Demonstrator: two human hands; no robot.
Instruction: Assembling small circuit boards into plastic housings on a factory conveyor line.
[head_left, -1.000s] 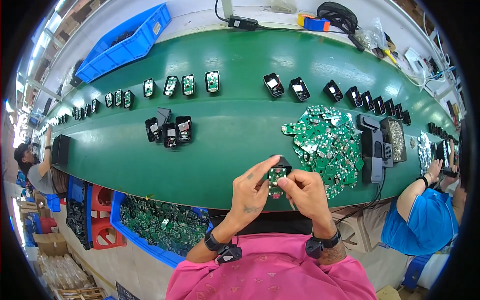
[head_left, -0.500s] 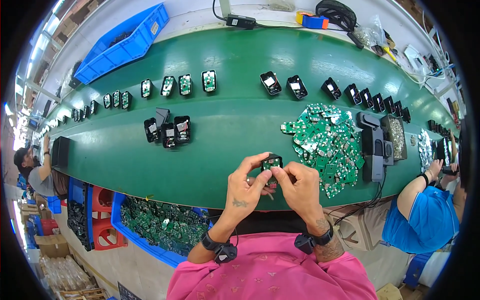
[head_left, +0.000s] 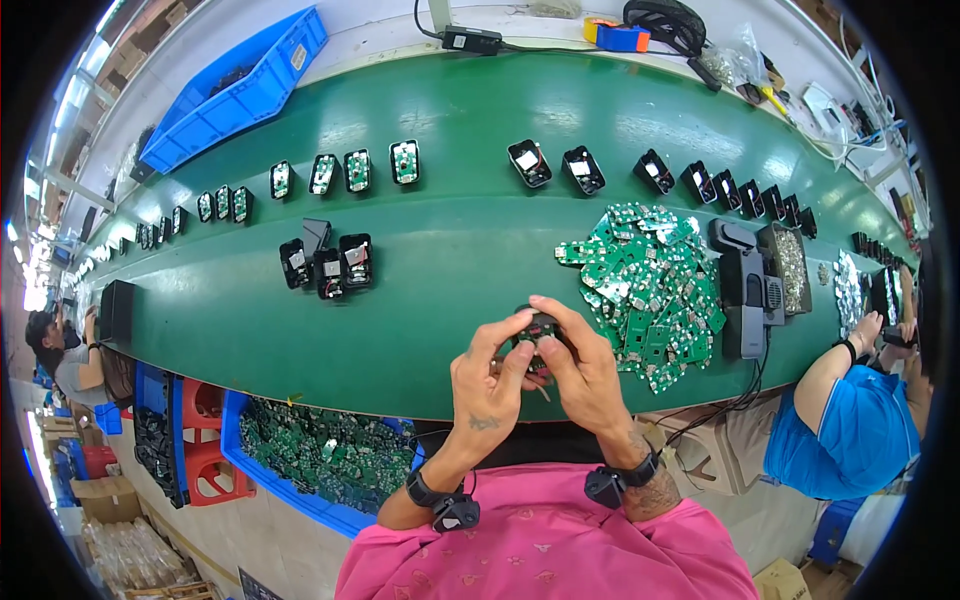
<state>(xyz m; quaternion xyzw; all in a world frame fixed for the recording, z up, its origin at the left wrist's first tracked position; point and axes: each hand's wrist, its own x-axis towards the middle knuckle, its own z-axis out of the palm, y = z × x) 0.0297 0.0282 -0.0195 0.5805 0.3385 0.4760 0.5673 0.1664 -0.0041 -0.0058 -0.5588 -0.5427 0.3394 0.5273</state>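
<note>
Between my hands, close to the table's near edge, is a small black plastic housing (head_left: 540,313) with a green circuit board (head_left: 537,331) in it. My left hand (head_left: 492,372) grips its left side, thumb on the board. Around the right side wraps my right hand (head_left: 580,365), its thumb also pressed on the board. Fingers hide much of the housing, and a thin wire end pokes out below it. To the right lies a heap of loose green circuit boards (head_left: 640,290). Several open black housings (head_left: 330,268) with wires stand grouped at the left.
A row of black housings (head_left: 530,163) crosses the green table (head_left: 440,240); those at left hold boards. Right of the heap are a dark grey device (head_left: 745,305) and a bin of small parts (head_left: 790,265). Blue crates (head_left: 240,90) stand behind and below. Co-workers sit at both ends.
My right fingers have moved up over the far end of the housing, and both thumbs have shifted down along the board. The housing has tilted, and the view has shifted slightly.
</note>
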